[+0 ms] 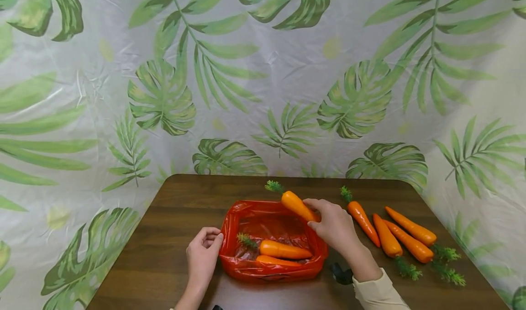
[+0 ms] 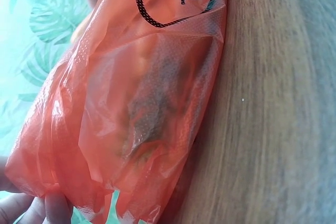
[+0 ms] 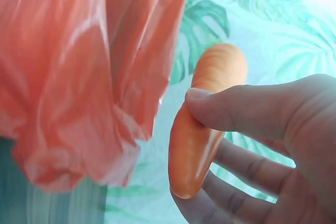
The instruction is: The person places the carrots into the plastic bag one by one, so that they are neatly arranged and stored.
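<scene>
Wearing a cream sleeve [image 1: 378, 291] nearest the head camera, just behind the right hand [image 1: 334, 225]. Gripping with that hand a glossy orange carrot [image 1: 296, 204], thumb laid across its body and fingers curled behind, leafy green top [image 1: 274, 186] pointing left, away from the grip. To judge by the head view, placed at the far right part of the mouth of a red plastic bag [image 1: 271, 273]; in the right wrist view, apart from it. Pinching the bag's edge with the left hand [image 1: 202, 255], across the opening from the right-hand grip, seemingly to steady the mouth.

Count two carrots [image 1: 285, 249] inside the bag, below and left of the right-hand grip, and four loose carrots [image 1: 363, 223] on the wood-grain table [image 1: 185, 200], right of that grip.

Apparently at the loading step, with one carrot not yet let go. Probably calls next for shifting the right-hand grip left, lowering past the rim beside the pair, then loosening the fingers, with the left pinch guarding against a folding rim.
</scene>
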`<action>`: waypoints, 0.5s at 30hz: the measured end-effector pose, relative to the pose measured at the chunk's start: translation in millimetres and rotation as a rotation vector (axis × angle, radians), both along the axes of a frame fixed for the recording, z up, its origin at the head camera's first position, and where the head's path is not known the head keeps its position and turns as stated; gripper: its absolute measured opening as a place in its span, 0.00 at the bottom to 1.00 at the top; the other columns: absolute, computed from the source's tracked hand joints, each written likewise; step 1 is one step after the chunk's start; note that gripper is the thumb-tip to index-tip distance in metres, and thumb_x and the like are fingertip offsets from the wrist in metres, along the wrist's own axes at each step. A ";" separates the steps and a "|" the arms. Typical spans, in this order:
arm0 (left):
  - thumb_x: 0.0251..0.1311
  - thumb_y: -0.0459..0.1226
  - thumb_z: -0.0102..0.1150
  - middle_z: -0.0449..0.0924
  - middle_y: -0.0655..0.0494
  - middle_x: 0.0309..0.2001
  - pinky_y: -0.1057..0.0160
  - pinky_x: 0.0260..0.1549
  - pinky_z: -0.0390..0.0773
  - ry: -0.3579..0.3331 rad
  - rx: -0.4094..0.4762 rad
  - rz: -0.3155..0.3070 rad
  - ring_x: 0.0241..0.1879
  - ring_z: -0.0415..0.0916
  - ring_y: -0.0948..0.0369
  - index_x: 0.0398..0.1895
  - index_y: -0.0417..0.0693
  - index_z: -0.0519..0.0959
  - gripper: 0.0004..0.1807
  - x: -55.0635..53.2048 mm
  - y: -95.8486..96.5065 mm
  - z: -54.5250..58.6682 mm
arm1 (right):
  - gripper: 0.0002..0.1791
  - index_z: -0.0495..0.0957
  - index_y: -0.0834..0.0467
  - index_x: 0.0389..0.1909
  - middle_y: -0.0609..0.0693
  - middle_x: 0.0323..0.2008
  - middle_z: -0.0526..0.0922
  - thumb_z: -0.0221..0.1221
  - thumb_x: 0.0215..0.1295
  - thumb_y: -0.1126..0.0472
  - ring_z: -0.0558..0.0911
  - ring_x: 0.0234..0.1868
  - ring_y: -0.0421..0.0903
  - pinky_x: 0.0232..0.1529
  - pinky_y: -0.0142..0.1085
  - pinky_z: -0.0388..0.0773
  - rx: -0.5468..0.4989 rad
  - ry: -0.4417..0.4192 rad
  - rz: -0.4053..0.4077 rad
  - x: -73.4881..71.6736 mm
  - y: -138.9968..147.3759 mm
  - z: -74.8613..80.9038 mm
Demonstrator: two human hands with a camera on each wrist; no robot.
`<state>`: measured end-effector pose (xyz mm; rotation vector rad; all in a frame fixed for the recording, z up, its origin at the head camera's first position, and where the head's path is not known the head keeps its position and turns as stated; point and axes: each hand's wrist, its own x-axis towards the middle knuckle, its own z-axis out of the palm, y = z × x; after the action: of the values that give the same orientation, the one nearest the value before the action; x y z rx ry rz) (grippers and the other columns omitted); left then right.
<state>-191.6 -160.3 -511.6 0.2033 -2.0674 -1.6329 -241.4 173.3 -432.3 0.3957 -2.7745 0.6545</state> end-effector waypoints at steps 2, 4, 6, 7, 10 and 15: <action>0.59 0.33 0.70 0.83 0.55 0.28 0.67 0.23 0.77 0.002 0.000 -0.003 0.25 0.80 0.59 0.34 0.46 0.85 0.03 0.0 -0.4 0.3 | 0.34 0.80 0.44 0.60 0.47 0.48 0.85 0.77 0.49 0.61 0.82 0.34 0.46 0.24 0.38 0.74 0.007 0.011 0.013 0.5 -4.0 -0.3; 0.59 0.33 0.70 0.83 0.55 0.28 0.67 0.24 0.77 0.007 -0.004 -0.004 0.25 0.80 0.59 0.34 0.47 0.85 0.03 -0.3 -0.5 0.7 | 0.34 0.81 0.43 0.60 0.47 0.48 0.85 0.78 0.49 0.61 0.82 0.35 0.46 0.25 0.38 0.74 0.017 0.021 0.023 0.5 -7.8 -0.6; 0.59 0.33 0.70 0.83 0.55 0.28 0.66 0.24 0.77 0.012 -0.007 -0.004 0.25 0.80 0.58 0.34 0.47 0.85 0.03 -0.2 -0.8 1.2 | 0.34 0.81 0.43 0.60 0.46 0.49 0.85 0.78 0.49 0.61 0.82 0.35 0.46 0.26 0.38 0.74 0.025 0.021 0.033 0.6 -11.4 -1.1; 0.59 0.33 0.70 0.83 0.55 0.28 0.66 0.24 0.77 0.015 -0.009 -0.004 0.25 0.80 0.58 0.34 0.47 0.84 0.03 -0.2 -0.8 1.3 | 0.34 0.81 0.43 0.60 0.46 0.49 0.84 0.78 0.49 0.61 0.82 0.35 0.46 0.26 0.38 0.75 0.029 0.017 0.037 0.7 -13.2 -1.5; 0.59 0.33 0.70 0.83 0.55 0.28 0.67 0.24 0.77 0.015 -0.008 -0.006 0.25 0.80 0.59 0.34 0.48 0.85 0.03 0.0 -1.2 1.3 | 0.34 0.81 0.43 0.60 0.46 0.49 0.84 0.78 0.49 0.60 0.81 0.35 0.46 0.26 0.39 0.75 0.032 0.009 0.047 1.5 -17.9 -3.0; 0.59 0.33 0.70 0.83 0.54 0.29 0.67 0.24 0.77 0.003 0.000 -0.007 0.25 0.81 0.59 0.35 0.46 0.85 0.03 0.7 -1.9 1.0 | 0.34 0.82 0.43 0.59 0.44 0.48 0.85 0.78 0.47 0.61 0.82 0.35 0.46 0.27 0.40 0.76 0.042 0.018 0.063 2.7 -23.8 -6.7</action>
<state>-190.9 -162.2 -510.5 0.1935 -2.0687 -1.6361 -238.7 149.4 -439.0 0.4971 -2.7727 0.6046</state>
